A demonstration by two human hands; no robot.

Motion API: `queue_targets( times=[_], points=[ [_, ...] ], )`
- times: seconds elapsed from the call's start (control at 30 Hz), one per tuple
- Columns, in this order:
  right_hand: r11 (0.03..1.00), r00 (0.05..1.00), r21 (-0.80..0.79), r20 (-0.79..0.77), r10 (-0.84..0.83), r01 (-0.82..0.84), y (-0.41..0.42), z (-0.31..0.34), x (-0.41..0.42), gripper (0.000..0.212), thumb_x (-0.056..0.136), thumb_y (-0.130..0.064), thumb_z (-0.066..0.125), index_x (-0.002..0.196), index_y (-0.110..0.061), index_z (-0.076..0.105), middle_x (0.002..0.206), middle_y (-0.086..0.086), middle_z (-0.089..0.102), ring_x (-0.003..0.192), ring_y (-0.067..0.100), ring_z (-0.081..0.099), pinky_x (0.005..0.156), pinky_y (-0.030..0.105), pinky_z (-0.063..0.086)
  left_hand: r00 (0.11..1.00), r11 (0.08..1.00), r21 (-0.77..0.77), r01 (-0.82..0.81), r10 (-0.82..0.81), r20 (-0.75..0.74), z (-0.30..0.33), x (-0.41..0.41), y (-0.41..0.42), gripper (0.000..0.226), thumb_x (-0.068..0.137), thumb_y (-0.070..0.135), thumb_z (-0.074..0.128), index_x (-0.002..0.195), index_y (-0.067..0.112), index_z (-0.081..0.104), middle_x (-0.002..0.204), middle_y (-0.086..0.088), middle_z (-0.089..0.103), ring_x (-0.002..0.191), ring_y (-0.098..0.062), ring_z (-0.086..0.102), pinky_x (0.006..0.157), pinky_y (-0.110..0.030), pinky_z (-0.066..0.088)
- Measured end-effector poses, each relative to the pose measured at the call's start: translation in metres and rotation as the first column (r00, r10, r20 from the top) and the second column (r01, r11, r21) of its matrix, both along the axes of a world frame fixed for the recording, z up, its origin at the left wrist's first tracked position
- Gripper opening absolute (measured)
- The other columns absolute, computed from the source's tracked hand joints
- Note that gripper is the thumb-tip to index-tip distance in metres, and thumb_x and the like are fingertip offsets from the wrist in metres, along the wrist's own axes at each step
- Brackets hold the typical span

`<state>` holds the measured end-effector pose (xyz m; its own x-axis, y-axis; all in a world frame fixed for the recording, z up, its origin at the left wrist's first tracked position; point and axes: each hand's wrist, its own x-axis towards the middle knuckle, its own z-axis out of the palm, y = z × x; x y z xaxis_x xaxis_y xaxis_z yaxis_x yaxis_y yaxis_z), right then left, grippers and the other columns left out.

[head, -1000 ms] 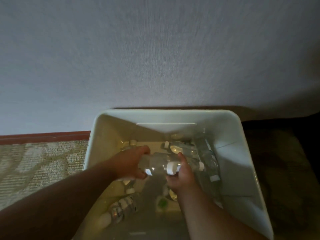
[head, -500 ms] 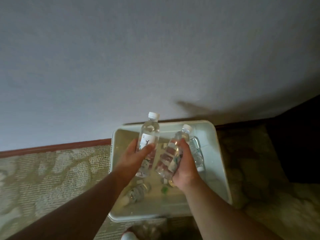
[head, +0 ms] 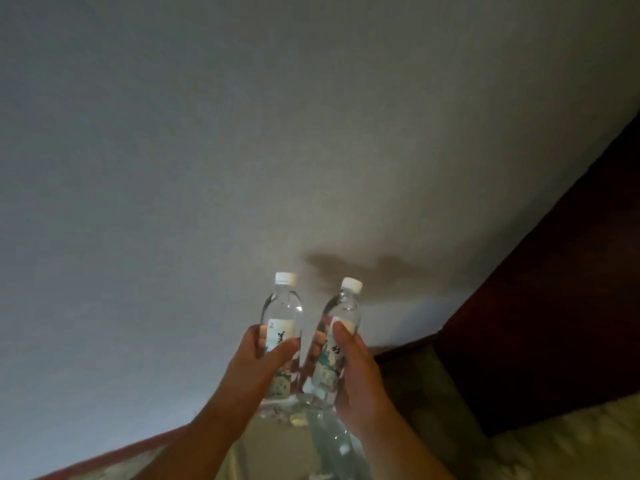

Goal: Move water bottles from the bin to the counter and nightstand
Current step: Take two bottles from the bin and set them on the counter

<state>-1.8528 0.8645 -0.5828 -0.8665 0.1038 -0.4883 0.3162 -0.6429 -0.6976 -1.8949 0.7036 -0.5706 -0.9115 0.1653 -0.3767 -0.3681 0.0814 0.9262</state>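
Two bottles (head: 282, 317) upright, caps (head: 286, 278) uppermost

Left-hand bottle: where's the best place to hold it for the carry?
Around the labelled mid-body, from the side, as the left hand grips it now. The left bottle stands near upright with its white cap up; the straight labelled section gives fingers and thumb a full wrap, likely steadier than the narrow neck.
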Motion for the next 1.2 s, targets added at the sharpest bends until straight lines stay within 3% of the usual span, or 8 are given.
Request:
queue_targets(
  times=[0.13, 0.33, 0.57, 0.7, 0.83, 1.03, 1.17, 1.2],
  points=[
    [0.994, 0.992, 0.087, -0.110, -0.061, 0.070, 0.033, 0.096, 0.003, 0.052, 0.084, -0.038, 0.075, 0.128, -0.015, 0.058, 0.119, 0.026, 0.070, 0.108, 0.047, 0.069, 0.093, 0.065, 0.053, 0.996, 0.996, 0.077, 0.047, -0.041, -0.078, 0.086, -0.013, 0.035, 0.034, 0.084, 0.034, 0.077, 0.111, 0.024, 0.057, 0.100, -0.011, 0.075, 0.082, -0.031, 0.076, 0.077, -0.055, 0.061],
    [0.951, 0.959, 0.212, -0.223, -0.176, 0.224, 0.092, 0.231, 0.025, 0.056, 0.074, -0.044, 0.076, 0.123, -0.021, 0.062, 0.111, 0.017, 0.076, 0.100, 0.039, 0.074, 0.080, 0.053, 0.061, 0.948, 0.949, 0.174, 0.265, -0.222, -0.229, 0.218, -0.012, 0.103, 0.065, 0.059, 0.054, 0.080, 0.112, 0.024, 0.059, 0.099, -0.008, 0.077, 0.083, -0.030, 0.077, 0.072, -0.051, 0.063],
    [0.816, 0.884, 0.372, -0.337, -0.324, 0.442, 0.178, 0.365, 0.083, 0.054, 0.076, -0.042, 0.077, 0.122, -0.017, 0.065, 0.108, 0.017, 0.076, 0.097, 0.038, 0.075, 0.084, 0.056, 0.060, 0.822, 0.845, 0.175, 0.505, -0.410, -0.395, 0.344, 0.018, 0.215, 0.061, 0.067, 0.055, 0.083, 0.113, 0.022, 0.058, 0.100, -0.009, 0.076, 0.085, -0.028, 0.077, 0.072, -0.047, 0.063],
    [0.723, 0.831, 0.422, -0.378, -0.408, 0.547, 0.233, 0.423, 0.121, 0.044, 0.090, -0.047, 0.063, 0.122, -0.016, 0.063, 0.104, 0.013, 0.078, 0.095, 0.032, 0.076, 0.085, 0.053, 0.060, 0.747, 0.765, 0.208, 0.610, -0.467, -0.474, 0.404, 0.050, 0.288, 0.057, 0.072, 0.053, 0.076, 0.117, 0.025, 0.055, 0.097, -0.006, 0.077, 0.087, -0.029, 0.076, 0.074, -0.049, 0.063],
    [0.706, 0.774, 0.342, -0.411, -0.481, 0.620, 0.303, 0.469, 0.163, 0.044, 0.102, -0.044, 0.049, 0.126, -0.010, 0.063, 0.108, 0.017, 0.077, 0.097, 0.035, 0.075, 0.079, 0.047, 0.062, 0.670, 0.684, 0.219, 0.696, -0.509, -0.540, 0.455, 0.089, 0.365, 0.052, 0.074, 0.047, 0.072, 0.118, 0.022, 0.058, 0.098, -0.009, 0.077, 0.088, -0.030, 0.076, 0.074, -0.048, 0.063],
    [0.625, 0.697, 0.351, -0.537, -0.475, 0.697, 0.416, 0.525, 0.228, 0.037, 0.100, -0.043, 0.054, 0.126, -0.018, 0.063, 0.103, 0.013, 0.078, 0.091, 0.034, 0.077, 0.065, 0.043, 0.062, 0.584, 0.623, 0.192, 0.758, -0.518, -0.625, 0.516, 0.145, 0.484, 0.057, 0.078, 0.053, 0.076, 0.122, 0.024, 0.054, 0.109, -0.014, 0.072, 0.088, -0.029, 0.076, 0.074, -0.051, 0.063],
    [0.554, 0.683, 0.431, -0.607, -0.406, 0.712, 0.483, 0.555, 0.268, 0.054, 0.087, -0.054, 0.060, 0.128, -0.019, 0.063, 0.118, 0.016, 0.074, 0.108, 0.038, 0.070, 0.086, 0.055, 0.060, 0.528, 0.624, 0.143, 0.768, -0.491, -0.693, 0.541, 0.174, 0.554, 0.060, 0.074, 0.060, 0.073, 0.122, 0.031, 0.052, 0.111, -0.010, 0.072, 0.091, -0.026, 0.076, 0.076, -0.053, 0.062],
    [0.550, 0.680, 0.435, -0.620, -0.390, 0.712, 0.499, 0.561, 0.276, 0.056, 0.087, -0.053, 0.060, 0.129, -0.017, 0.062, 0.119, 0.016, 0.073, 0.108, 0.037, 0.070, 0.085, 0.052, 0.060, 0.531, 0.627, 0.147, 0.765, -0.484, -0.695, 0.547, 0.179, 0.571, 0.058, 0.074, 0.059, 0.073, 0.121, 0.033, 0.052, 0.110, -0.010, 0.072, 0.091, -0.026, 0.076, 0.076, -0.053, 0.062]
  ],
)
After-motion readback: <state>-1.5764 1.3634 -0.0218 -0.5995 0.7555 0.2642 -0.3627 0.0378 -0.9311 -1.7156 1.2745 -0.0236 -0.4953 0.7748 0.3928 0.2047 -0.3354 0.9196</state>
